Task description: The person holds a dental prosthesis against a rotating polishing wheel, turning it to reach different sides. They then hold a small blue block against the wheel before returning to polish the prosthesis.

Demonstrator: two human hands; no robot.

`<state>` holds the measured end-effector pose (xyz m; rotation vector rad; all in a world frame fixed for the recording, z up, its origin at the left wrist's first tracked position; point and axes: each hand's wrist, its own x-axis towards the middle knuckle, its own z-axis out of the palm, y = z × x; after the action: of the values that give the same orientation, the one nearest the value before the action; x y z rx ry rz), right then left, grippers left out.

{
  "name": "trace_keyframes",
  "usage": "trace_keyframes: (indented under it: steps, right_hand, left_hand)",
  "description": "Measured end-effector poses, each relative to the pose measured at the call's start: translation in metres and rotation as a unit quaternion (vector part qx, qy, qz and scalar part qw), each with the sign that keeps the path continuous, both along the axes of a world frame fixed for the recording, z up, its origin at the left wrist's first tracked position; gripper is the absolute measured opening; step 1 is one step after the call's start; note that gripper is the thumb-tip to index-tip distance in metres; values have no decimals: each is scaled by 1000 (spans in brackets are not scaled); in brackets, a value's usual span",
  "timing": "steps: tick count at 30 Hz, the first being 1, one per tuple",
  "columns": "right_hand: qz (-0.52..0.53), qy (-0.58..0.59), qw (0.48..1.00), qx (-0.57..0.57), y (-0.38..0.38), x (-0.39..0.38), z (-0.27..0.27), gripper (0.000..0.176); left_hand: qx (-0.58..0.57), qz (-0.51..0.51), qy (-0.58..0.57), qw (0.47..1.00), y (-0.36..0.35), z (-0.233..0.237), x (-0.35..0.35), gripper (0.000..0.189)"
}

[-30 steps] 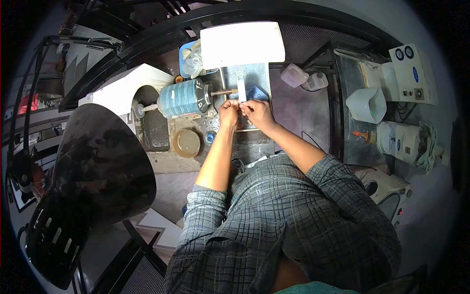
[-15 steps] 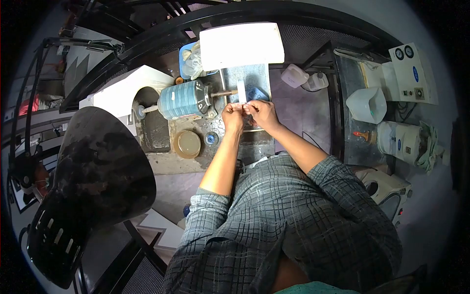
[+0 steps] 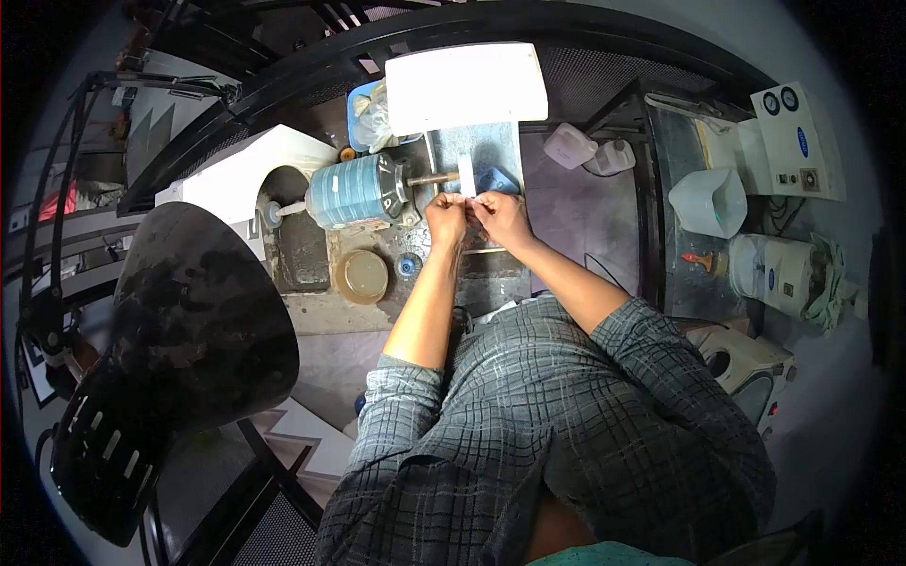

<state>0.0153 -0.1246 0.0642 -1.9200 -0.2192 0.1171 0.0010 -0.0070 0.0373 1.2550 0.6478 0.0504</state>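
My left hand [image 3: 446, 222] and my right hand [image 3: 501, 219] meet at the white polishing wheel [image 3: 465, 175], fingers closed in a pinch. Whatever small piece they hold between them is hidden by the fingers. The wheel sits on the shaft of a blue-green motor [image 3: 347, 191] to the left. Beyond the hands lies a metal tray [image 3: 495, 141], with a blue object [image 3: 496, 180] in it beside the wheel. A white hood [image 3: 466, 87] covers the tray's far end.
A brown bowl [image 3: 361, 276] and a small blue round brush-like item [image 3: 409, 266] stand left of my forearm. A black lamp shade [image 3: 203, 321] looms at the left. Plastic jugs [image 3: 570, 146] stand on the floor at the right, near a bench with a white container [image 3: 708, 203].
Both hands have shifted very slightly to the left and stay together at the wheel. The fingers have turned a little; nothing else has visibly moved.
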Motion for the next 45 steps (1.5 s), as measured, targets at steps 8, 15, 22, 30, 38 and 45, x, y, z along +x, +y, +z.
trace_keyframes:
  steps: [8, 15, 22, 30, 38, 45]
  right_hand:
    - [8, 20, 999, -30, 2, 1, -6, 15]
    - [7, 46, 999, -20, 2, 0, -8, 17]
    - [4, 76, 996, -36, -1, 2, -7, 15]
    - [16, 14, 999, -46, 0, 5, -5, 13]
    - [21, 26, 999, -4, -7, 5, 5, 12]
    - [19, -75, 997, 30, -9, 2, -2, 10]
  left_hand:
    - [-10, -12, 28, 999, 4, 4, 0, 13]
    - [-37, 2, 17, 999, 2, -4, 1, 11]
    - [-31, -7, 37, 999, -2, 2, 2, 11]
    - [-38, 2, 45, 998, 0, 1, 3, 11]
    - [-35, 42, 15, 998, -13, -4, -2, 10]
    - [-20, 101, -128, 986, -21, -3, -16, 14]
